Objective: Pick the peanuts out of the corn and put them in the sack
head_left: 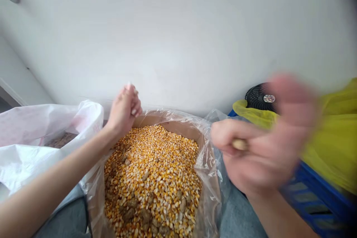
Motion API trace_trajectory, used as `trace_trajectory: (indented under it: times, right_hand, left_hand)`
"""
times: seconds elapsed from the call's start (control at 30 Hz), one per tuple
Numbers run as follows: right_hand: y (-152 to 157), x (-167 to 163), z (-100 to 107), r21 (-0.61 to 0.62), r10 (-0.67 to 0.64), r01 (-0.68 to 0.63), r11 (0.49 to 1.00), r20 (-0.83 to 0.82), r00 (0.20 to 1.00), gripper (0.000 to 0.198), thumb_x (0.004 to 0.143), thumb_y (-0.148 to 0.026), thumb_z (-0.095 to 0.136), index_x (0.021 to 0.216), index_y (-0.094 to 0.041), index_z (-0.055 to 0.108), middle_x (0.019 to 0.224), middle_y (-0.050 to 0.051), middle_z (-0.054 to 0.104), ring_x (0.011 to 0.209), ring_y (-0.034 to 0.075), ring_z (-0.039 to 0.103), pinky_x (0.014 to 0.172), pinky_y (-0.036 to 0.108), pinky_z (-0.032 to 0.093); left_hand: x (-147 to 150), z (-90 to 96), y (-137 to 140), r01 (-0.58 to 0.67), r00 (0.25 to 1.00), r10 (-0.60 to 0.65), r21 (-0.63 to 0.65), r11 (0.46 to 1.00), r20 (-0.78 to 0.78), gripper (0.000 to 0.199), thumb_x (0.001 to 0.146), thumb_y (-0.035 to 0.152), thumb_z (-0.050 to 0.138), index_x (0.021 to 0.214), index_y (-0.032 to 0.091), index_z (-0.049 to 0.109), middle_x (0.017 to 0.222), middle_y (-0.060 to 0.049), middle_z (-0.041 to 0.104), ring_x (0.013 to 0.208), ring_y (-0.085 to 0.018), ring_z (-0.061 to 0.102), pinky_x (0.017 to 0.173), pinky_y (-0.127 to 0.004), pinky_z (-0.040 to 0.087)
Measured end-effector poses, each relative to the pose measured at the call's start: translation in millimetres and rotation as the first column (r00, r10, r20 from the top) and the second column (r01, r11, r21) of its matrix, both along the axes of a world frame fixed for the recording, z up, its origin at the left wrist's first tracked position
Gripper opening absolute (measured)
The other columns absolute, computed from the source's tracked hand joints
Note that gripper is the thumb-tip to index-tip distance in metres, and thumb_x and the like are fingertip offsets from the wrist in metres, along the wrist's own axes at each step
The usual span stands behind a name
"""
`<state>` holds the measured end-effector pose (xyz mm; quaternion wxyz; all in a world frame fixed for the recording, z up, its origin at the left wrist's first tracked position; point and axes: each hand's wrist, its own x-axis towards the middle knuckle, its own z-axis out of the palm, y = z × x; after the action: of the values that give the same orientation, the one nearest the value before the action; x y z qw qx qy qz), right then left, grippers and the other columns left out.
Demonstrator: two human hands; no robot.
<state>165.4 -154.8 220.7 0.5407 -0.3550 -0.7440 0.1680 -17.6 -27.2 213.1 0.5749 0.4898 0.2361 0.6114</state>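
Note:
My left hand [125,107] is raised over the far left edge of a box of corn kernels [164,160]. Its fingers are curled closed; whatever lies inside them is hidden. My right hand [262,148], blurred by motion, is up at the right of the box with its thumb raised. Its curled fingers hold a peanut [240,144], of which a small beige end shows. Brown lumps like unshelled peanuts [145,215] lie among the yellow and orange kernels, mostly toward the near side. A clear plastic liner [208,163] covers the walls of the cardboard box [181,130].
A white sack [83,119] with brownish contents stands open at the left. To the right are a blue plastic basket [315,189], yellow mesh cloth [334,137] and a black round fan-like grille [256,96]. A white wall [178,37] rises behind the box.

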Motion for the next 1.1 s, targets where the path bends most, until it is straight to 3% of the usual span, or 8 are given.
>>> trace_trajectory:
  times: [0.07,0.17,0.3,0.47,0.7,0.83,0.97,1.1]
  right_hand:
    - [25.5,-11.9,-7.5,0.026,-0.035,0.032,0.999,0.084,0.996,0.052,0.076,-0.041,0.047,0.122,-0.025,0.030,0.046,-0.008,0.034,0.036,0.006,0.028,0.037,0.020,0.026]
    - [63.7,-21.0,-39.8,-0.175,-0.050,0.109,0.979,0.313,0.948,0.037,0.080,-0.038,0.041,0.113,-0.022,0.043,0.047,-0.007,0.038,0.039,0.007,0.034,0.040,0.019,0.027]
    - [98.1,-22.0,-105.4,-0.388,0.047,0.197,0.901,0.537,0.842,0.030,0.080,-0.037,0.039,0.101,-0.022,0.054,0.058,-0.002,0.054,0.050,0.010,0.047,0.049,0.021,0.034]
    - [107.5,-25.9,-162.5,-0.443,0.196,0.230,0.866,0.725,0.660,0.028,0.076,-0.040,0.042,0.086,-0.023,0.063,0.076,0.004,0.063,0.070,0.019,0.056,0.063,0.028,0.038]
    - [95.5,-38.3,-186.9,-0.457,0.063,0.285,0.843,0.609,0.791,0.033,0.082,-0.040,0.031,0.083,-0.021,0.058,0.075,0.002,0.061,0.065,0.014,0.053,0.055,0.023,0.033]
    - [85.4,-34.9,-185.6,-0.489,0.172,0.234,0.840,0.651,0.740,0.034,0.077,-0.048,0.037,0.083,-0.021,0.056,0.066,0.000,0.058,0.057,0.012,0.048,0.049,0.021,0.028]
    - [83.6,-29.7,-175.8,-0.484,0.245,0.232,0.844,0.732,0.636,0.039,0.072,-0.054,0.040,0.090,-0.022,0.054,0.069,0.001,0.058,0.060,0.014,0.049,0.050,0.022,0.028]
    - [84.3,-27.7,-171.4,-0.507,0.265,0.260,0.822,0.744,0.613,0.033,0.074,-0.046,0.041,0.090,-0.021,0.054,0.078,0.003,0.059,0.066,0.016,0.051,0.052,0.023,0.030]
  left_hand:
    - [0.9,-37.6,13.6,0.140,0.990,-0.141,-0.093,0.986,-0.009,0.027,0.069,0.039,0.056,0.066,0.016,0.040,0.045,0.010,0.029,0.034,0.000,0.026,0.034,-0.013,0.021]
    - [-11.2,-94.3,33.1,0.254,0.959,-0.278,-0.283,0.925,-0.048,0.029,0.070,0.038,0.054,0.064,0.017,0.034,0.045,0.010,0.022,0.033,-0.001,0.021,0.032,-0.013,0.015]
    - [-29.4,-144.8,41.8,0.191,0.925,-0.312,-0.446,0.875,-0.216,0.033,0.067,0.040,0.055,0.063,0.019,0.030,0.045,0.010,0.022,0.032,-0.001,0.017,0.032,-0.015,0.008]
    - [-29.1,-171.6,46.3,0.233,0.828,-0.444,-0.511,0.828,-0.341,0.029,0.065,0.033,0.053,0.062,0.020,0.026,0.042,0.011,0.022,0.032,-0.002,0.014,0.033,-0.017,0.006]
    - [-26.9,-202.7,44.5,0.177,0.808,-0.440,-0.551,0.815,-0.392,0.009,0.068,0.028,0.042,0.070,0.021,0.036,0.042,0.009,0.025,0.032,-0.004,0.016,0.034,-0.019,0.008]
    - [-35.5,-209.3,38.0,0.071,0.745,-0.389,-0.515,0.855,-0.543,0.015,0.071,0.023,0.034,0.080,0.020,0.046,0.052,0.004,0.042,0.036,-0.006,0.029,0.035,-0.020,0.020]
    - [-44.1,-194.8,38.9,0.022,0.457,-0.150,-0.158,0.987,-0.877,0.027,0.077,0.028,0.028,0.083,0.018,0.052,0.073,-0.003,0.057,0.057,-0.012,0.050,0.051,-0.023,0.037]
    - [-52.7,-182.8,32.3,0.278,-0.056,0.141,0.121,0.953,-0.988,0.036,0.080,0.034,0.026,0.081,0.017,0.058,0.085,-0.005,0.061,0.081,-0.016,0.054,0.073,-0.025,0.039]
